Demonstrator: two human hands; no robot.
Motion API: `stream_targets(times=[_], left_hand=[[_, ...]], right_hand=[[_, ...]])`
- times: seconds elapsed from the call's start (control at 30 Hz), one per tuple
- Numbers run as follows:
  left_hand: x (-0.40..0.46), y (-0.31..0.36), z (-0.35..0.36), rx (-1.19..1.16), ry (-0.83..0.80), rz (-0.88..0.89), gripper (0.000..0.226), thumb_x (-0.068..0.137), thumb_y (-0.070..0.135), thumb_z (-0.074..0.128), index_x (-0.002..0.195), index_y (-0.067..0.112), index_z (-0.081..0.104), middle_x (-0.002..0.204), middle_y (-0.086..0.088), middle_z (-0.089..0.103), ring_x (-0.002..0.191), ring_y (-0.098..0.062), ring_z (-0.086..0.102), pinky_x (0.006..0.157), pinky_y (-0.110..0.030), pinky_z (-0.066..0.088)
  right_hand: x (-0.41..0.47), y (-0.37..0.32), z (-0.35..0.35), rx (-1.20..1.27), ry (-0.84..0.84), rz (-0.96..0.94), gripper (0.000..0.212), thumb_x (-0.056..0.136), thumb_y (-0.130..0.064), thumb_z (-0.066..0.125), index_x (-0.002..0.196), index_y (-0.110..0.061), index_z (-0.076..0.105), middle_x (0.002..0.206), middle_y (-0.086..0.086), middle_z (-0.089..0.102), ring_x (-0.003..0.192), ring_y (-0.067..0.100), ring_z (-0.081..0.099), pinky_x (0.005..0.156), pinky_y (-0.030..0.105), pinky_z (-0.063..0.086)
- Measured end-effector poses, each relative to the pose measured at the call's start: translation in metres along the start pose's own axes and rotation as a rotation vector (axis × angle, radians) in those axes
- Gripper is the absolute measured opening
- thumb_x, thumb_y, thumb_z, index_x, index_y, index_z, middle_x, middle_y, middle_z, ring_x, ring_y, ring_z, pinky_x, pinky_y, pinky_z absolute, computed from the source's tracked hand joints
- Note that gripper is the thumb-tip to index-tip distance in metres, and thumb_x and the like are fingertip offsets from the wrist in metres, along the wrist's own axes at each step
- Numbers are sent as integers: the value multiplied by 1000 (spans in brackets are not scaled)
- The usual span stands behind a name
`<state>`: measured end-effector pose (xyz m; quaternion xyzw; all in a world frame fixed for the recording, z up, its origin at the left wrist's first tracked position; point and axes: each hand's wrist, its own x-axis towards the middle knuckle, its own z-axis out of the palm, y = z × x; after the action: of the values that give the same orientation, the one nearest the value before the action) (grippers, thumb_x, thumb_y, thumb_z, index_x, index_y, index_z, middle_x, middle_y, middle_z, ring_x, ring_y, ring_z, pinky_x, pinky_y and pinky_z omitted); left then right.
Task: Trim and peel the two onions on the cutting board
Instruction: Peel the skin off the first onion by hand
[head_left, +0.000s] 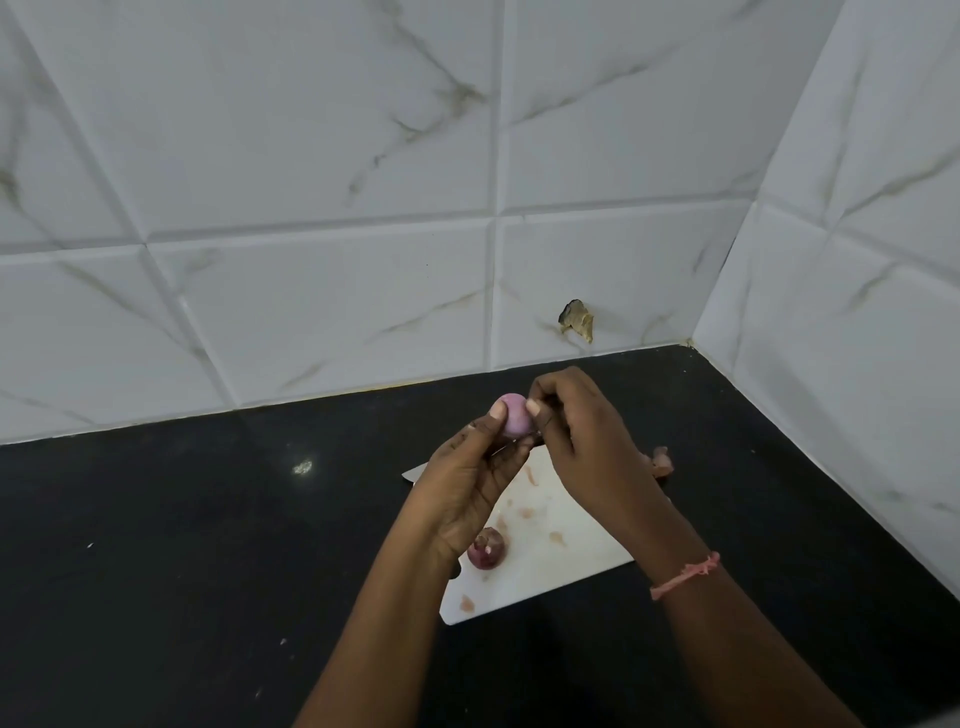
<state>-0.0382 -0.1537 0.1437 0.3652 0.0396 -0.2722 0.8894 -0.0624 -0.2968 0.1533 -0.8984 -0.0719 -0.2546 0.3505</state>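
Note:
A small pale-purple peeled onion (514, 415) is held up above the far end of the white cutting board (561, 551). My left hand (467, 483) grips it from below, thumb on its left side. My right hand (576, 436) pinches at the onion's right side with thumb and fingertips. A second onion (487, 555), darker red with its skin on and one end cut flat, lies on the board's near left part beside my left wrist. No knife shows.
Scraps of onion skin (530, 475) lie scattered on the board, and a small heap of peel (661, 461) sits on the black counter (208, 545) behind my right hand. Tiled walls meet in a corner at the back right; one tile has a chipped hole (576, 320).

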Motion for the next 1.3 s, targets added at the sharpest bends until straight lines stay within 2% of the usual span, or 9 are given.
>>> stream_targets(times=[0.13, 0.23, 0.33, 0.43, 0.57, 0.67, 0.87, 1.1, 1.3], left_hand=[[0, 3, 0, 0, -20, -27, 48, 84, 26, 68, 121, -4, 65, 118, -22, 70, 92, -19, 73, 77, -23, 60], [2, 3, 1, -39, -5, -52, 47, 90, 26, 64, 126, -4, 62, 120, -24, 69, 84, -20, 72, 74, -25, 61], [4, 3, 1, -76, -11, -85, 47, 99, 28, 54, 132, -4, 58, 116, -21, 69, 80, -20, 72, 74, -26, 61], [4, 3, 0, -74, -19, -94, 48, 102, 33, 49, 131, -4, 61, 111, -19, 71, 81, -19, 71, 73, -26, 61], [4, 2, 1, -43, -5, -60, 46, 102, 37, 48, 123, -1, 65, 103, -18, 72, 79, -19, 71, 73, -26, 61], [2, 2, 2, 25, -1, -28, 50, 102, 40, 48, 120, -2, 65, 110, -22, 72, 94, -23, 72, 83, -29, 61], [-3, 2, 8, 185, 2, 47, 55, 102, 47, 40, 111, 0, 66, 96, -18, 74, 91, -23, 73, 88, -34, 60], [-4, -2, 17, 517, 117, 204, 47, 108, 36, 30, 94, 11, 67, 74, -4, 75, 76, -18, 69, 72, -34, 56], [0, 3, 10, 571, 109, 235, 50, 108, 41, 33, 94, 11, 70, 79, -10, 76, 71, -16, 69, 64, -26, 55]], right_hand=[[1, 17, 1, -188, 35, 166, 13, 95, -11, 52, 101, -20, 60, 91, -4, 60, 87, 14, 56, 75, 31, 49], [-1, 18, -2, -192, 48, 210, 16, 98, -13, 52, 106, -16, 66, 89, 0, 68, 79, 13, 62, 71, 26, 49], [-5, 14, -6, -102, 142, 195, 6, 90, -9, 66, 90, -15, 68, 80, -5, 66, 68, 3, 60, 62, 17, 49], [-5, 15, -5, -130, 218, 73, 23, 79, 9, 66, 75, -12, 62, 80, -4, 60, 77, 9, 57, 65, 24, 51], [-8, 9, 0, 61, 206, 37, 23, 96, -8, 49, 106, -16, 68, 103, -6, 67, 102, 8, 59, 85, 28, 52], [-7, -3, 2, 326, -34, 107, 36, 97, -28, 57, 134, -24, 54, 126, -12, 60, 116, 4, 56, 91, 17, 49], [-6, -3, 8, 331, -79, 88, 48, 85, -15, 74, 131, -23, 59, 122, -15, 63, 113, -1, 57, 87, 9, 46], [-11, -4, 12, 193, 13, -11, 44, 80, -8, 76, 121, -21, 67, 116, -12, 68, 110, 6, 61, 92, 20, 49], [-13, -1, 10, 208, 24, -79, 45, 79, -8, 79, 121, -17, 68, 116, -10, 69, 110, 3, 61, 88, 12, 48]])
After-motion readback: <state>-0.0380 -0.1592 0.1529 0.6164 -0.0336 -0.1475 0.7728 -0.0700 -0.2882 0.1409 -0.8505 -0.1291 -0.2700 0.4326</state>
